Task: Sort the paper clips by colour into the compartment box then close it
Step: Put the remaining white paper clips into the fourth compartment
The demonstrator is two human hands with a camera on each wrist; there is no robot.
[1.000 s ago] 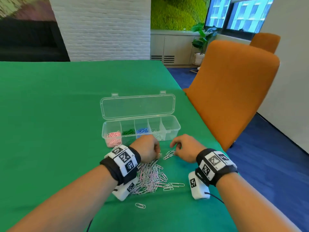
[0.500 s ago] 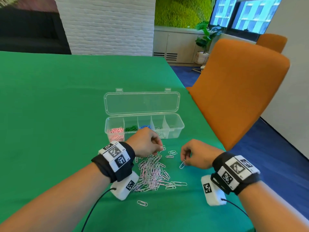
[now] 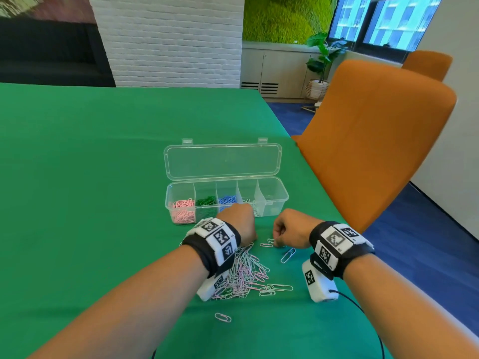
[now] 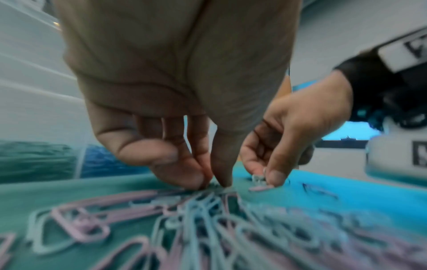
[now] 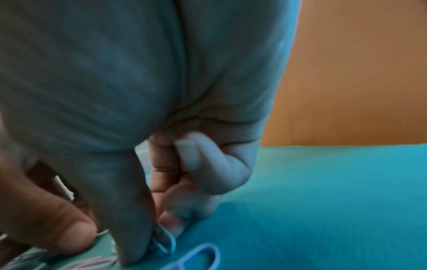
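Left hand (image 3: pixel 239 222) is pinching at the near clip pile (image 3: pixel 246 273); right hand (image 3: pixel 290 230) is pinching a white clip (image 5: pixel 165 239) on the desk (image 3: pixel 90 190).

L wrist view blurred, left hand (image 3: pixel 239 224) fingertips hidden in head view, box (image 3: pixel 280 200) compartment at 3 o'clock unreadable

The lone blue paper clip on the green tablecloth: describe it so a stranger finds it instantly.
Start at the clear plastic compartment box on the green tablecloth. Come toward the person's right hand; the blue paper clip lies beside its wrist, apart from the pink-and-white pile, the only blue one outside the box.
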